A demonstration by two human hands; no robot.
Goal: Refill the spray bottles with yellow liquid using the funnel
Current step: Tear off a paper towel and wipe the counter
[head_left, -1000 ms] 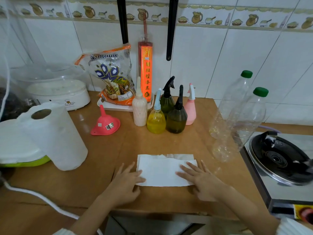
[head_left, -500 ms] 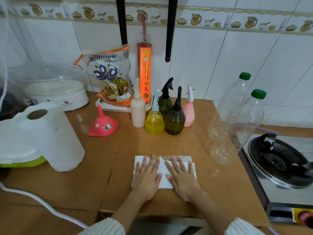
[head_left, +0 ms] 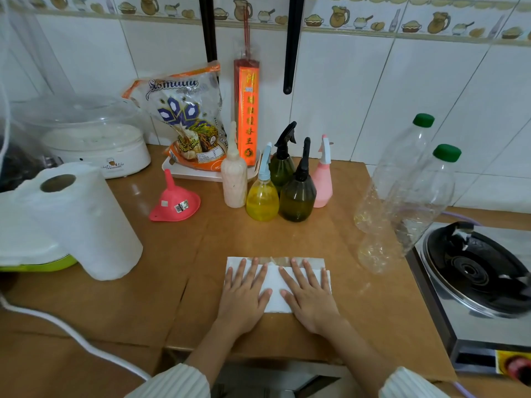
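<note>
Much of the white paper towel lies under the left hand and right hand, so we cannot see its middle. Behind the yellow spray bottle, the rear green spray bottle is partly covered by the dark one. Right of that yellow bottle, the stove runs off the edge (its knob is blurred). Far left of it, the green-rimmed container is cut off too.

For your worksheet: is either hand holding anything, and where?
Nothing is held: left hand and right hand lie flat on the paper towel sheet.
</note>
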